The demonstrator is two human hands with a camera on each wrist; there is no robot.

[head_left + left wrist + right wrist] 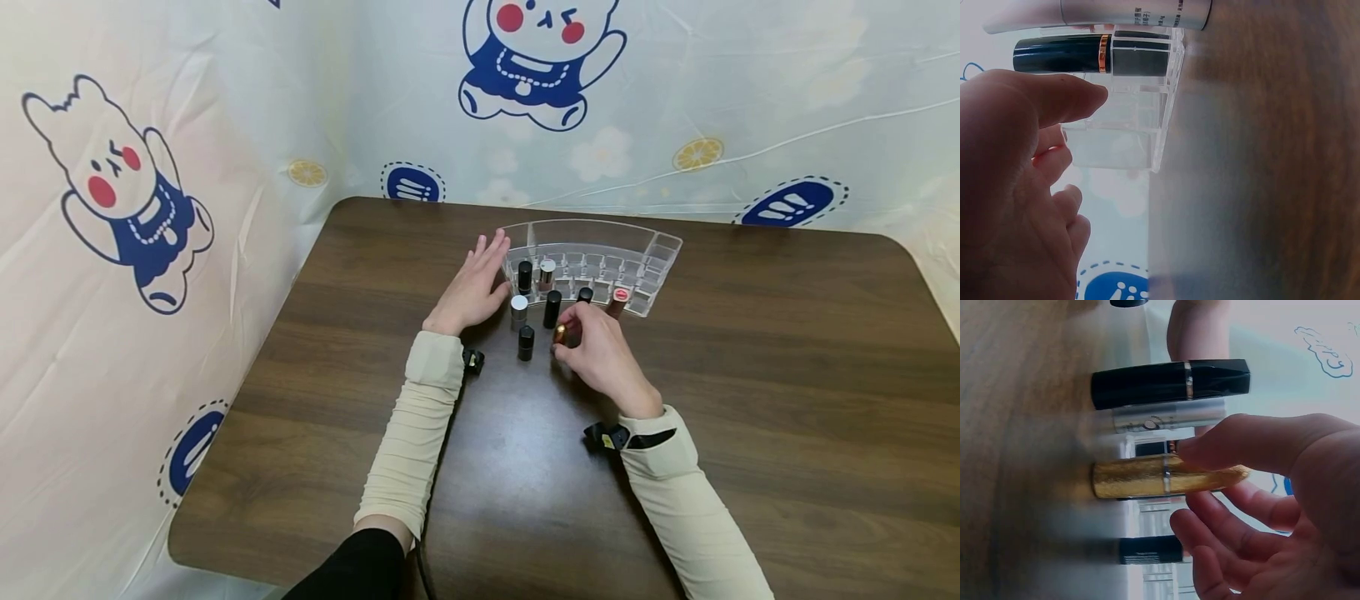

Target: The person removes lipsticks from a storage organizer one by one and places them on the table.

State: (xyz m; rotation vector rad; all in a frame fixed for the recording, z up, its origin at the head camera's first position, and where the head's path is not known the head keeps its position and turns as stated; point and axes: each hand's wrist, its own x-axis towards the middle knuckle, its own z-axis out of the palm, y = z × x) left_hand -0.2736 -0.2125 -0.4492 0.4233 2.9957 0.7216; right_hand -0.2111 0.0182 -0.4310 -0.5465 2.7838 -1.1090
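Observation:
My right hand (603, 354) pinches a gold lipstick tube (1132, 479) between thumb and fingers, holding it upright close over the table. Straight fingers of my left hand (468, 290) lie along the left end of a clear curved lipstick organizer (651, 292). Inside that organizer stand a black tube (1060, 54) with a gold band and a silver-topped tube (547, 273). In front of it, between the hands, are a silver-capped tube (519, 312), a faceted black lipstick (526, 343) and another black tube (552, 308).
Beyond my right hand stand a black-capped tube (585, 294) and a dark tube with a red top (618, 302), at the organizer's front edge. The brown wooden table (787, 392) backs onto a printed curtain (675, 75). A black cable (427, 533) runs along my left arm.

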